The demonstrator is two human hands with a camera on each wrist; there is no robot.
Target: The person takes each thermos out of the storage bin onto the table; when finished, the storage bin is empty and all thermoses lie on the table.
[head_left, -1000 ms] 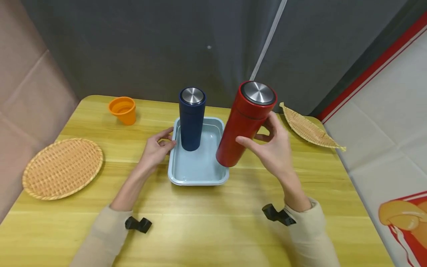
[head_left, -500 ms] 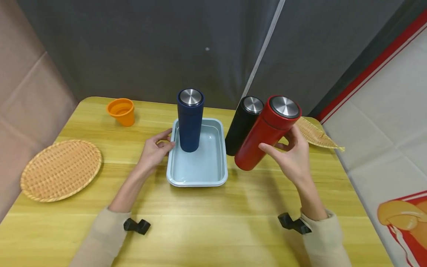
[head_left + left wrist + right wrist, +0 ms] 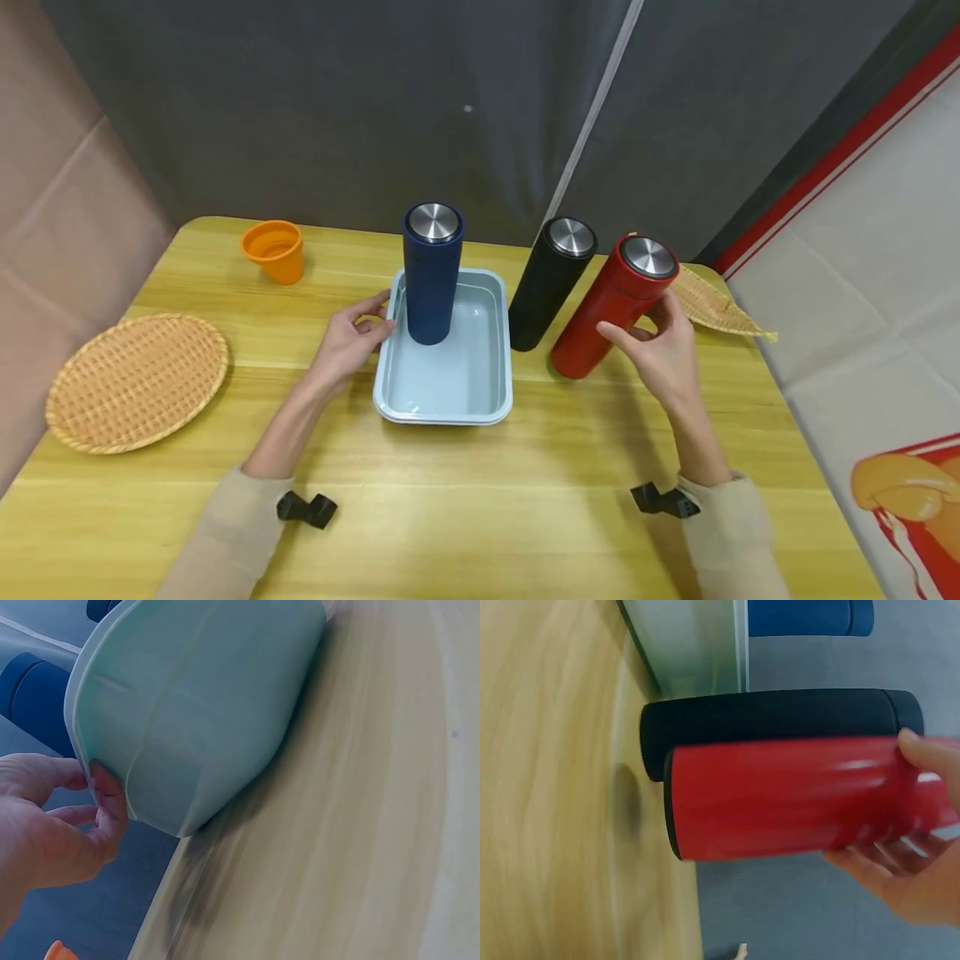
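Observation:
My right hand [image 3: 663, 354] grips a red thermos flask [image 3: 606, 315] around its upper body. In the right wrist view a gap with a shadow shows between the flask's base and the table. Just left of it a black thermos flask [image 3: 546, 287] stands on the table beside a light blue tray [image 3: 480, 379]. A dark blue thermos flask [image 3: 431, 292] stands upright in the tray, toward its left side. With thumb and fingers, my left hand [image 3: 345, 342] pinches the tray's left rim; the left wrist view shows the tray's outer wall [image 3: 202, 712].
An orange cup [image 3: 279, 254] stands at the table's back left. One round woven tray [image 3: 138, 383] lies on the left; another woven tray [image 3: 708, 302] lies at the back right, partly behind the red flask. A grey curtain [image 3: 337, 108] hangs behind the wooden table [image 3: 480, 508].
The red flask has moved right and down from over the tray's right edge toward the table, in my right hand. This uncovered the black flask. My left hand stays on the tray rim.

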